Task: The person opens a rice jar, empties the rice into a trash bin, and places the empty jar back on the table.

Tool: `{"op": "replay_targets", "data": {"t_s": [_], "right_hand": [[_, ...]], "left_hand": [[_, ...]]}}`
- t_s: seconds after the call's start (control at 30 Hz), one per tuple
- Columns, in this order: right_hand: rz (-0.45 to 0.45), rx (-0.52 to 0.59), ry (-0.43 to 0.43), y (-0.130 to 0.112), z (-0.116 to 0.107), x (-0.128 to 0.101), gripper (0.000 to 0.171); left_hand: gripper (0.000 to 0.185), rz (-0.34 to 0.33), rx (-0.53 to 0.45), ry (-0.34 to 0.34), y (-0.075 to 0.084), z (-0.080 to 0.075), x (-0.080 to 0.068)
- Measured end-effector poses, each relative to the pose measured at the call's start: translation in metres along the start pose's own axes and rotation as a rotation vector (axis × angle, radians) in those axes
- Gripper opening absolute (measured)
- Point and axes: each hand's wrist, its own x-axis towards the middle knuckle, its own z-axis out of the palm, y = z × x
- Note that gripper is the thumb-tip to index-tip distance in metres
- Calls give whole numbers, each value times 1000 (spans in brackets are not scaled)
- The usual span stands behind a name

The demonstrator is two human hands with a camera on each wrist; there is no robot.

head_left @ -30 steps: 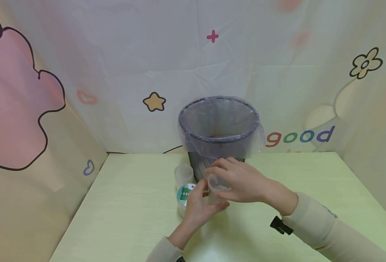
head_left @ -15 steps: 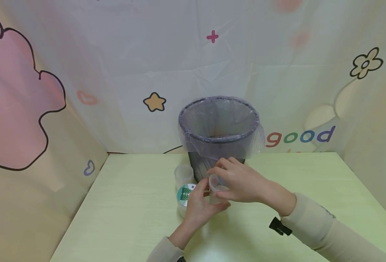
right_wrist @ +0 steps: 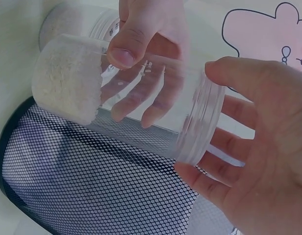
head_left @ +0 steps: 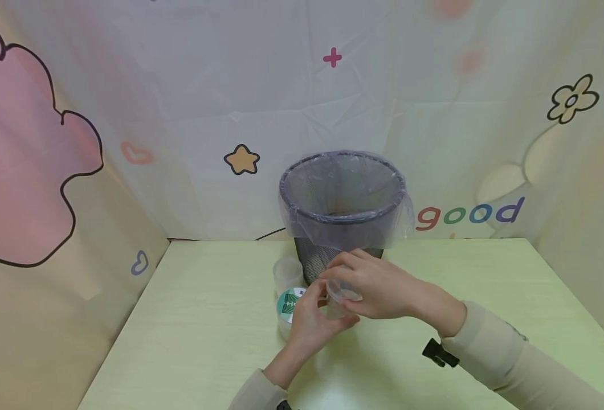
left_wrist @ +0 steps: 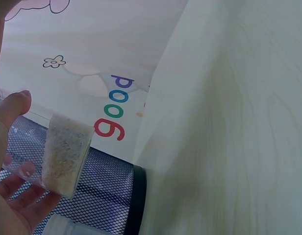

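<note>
Since the earlier head pictures little has shifted: the right hand has turned slightly over the mouth of the jar, its fingers now lower across the rim, while the left hand stays where it was

The left hand holds the clear jar by its body, thumb on one side and fingers behind; the right wrist view shows a layer of pale grains settled in its bottom end. The right hand cups the threaded mouth, thumb and fingers curved round the rim. I cannot tell whether a lid is on: the mouth looks open in the wrist view, but clear plastic would be hard to see

The jar is held just above the desk, near the middle, in front of the foot of the bin, which stands at the back edge with a clear liner over its rim. Just to the left stand two more jars, one with a green label, one clear behind it

As a judgement: the work on this jar's mouth is under way, the grains are not yet out, and the other two jars are untouched
</note>
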Motion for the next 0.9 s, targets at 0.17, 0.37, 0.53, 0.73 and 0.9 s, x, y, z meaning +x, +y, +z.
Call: {"op": "replay_targets", "data": {"t_s": [0.17, 0.37, 0.53, 0.73, 0.9], "right_hand": [[-15, 20, -17, 1, -2, -1, 41], [-36, 51, -33, 2, -3, 0, 42], [-59, 55, -34, 2, -4, -1, 42], [-79, 52, -35, 2, -5, -1, 44], [-72, 54, -43, 1, -6, -2, 44]], "left_hand": [[69, 15, -11, -31, 0, -3, 1], [69, 12, -34, -67, 1, -7, 2], [68, 8, -49, -79, 1, -8, 3], [69, 13, -58, -81, 0, -8, 3], [68, 35, -58, -91, 1, -8, 3]]}}
